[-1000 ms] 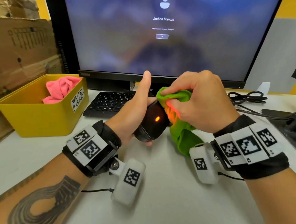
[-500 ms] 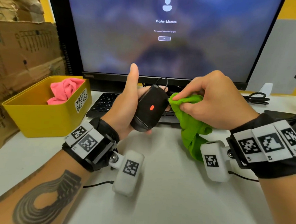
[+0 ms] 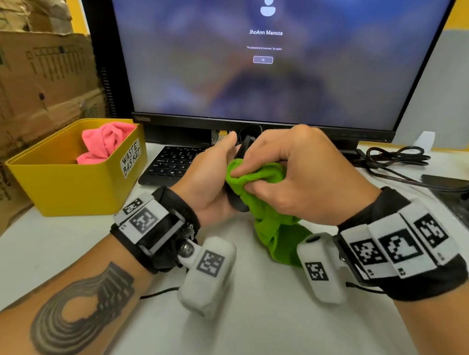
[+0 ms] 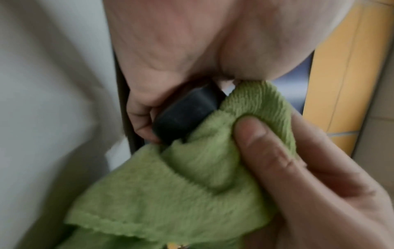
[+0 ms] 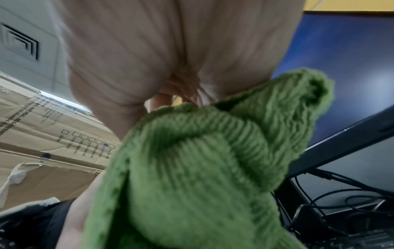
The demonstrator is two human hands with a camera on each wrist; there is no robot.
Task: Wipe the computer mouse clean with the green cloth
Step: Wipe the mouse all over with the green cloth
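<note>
My left hand grips the black plastic computer mouse; my right hand pinches the fuzzy green cloth against it.

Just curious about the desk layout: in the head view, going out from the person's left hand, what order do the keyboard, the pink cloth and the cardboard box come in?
From the left hand, nearest first:
1. Keyboard, right beside it, just behind on the desk.
2. Pink cloth, further left, inside the yellow bin.
3. Cardboard box, far left, beyond the bin.
</note>
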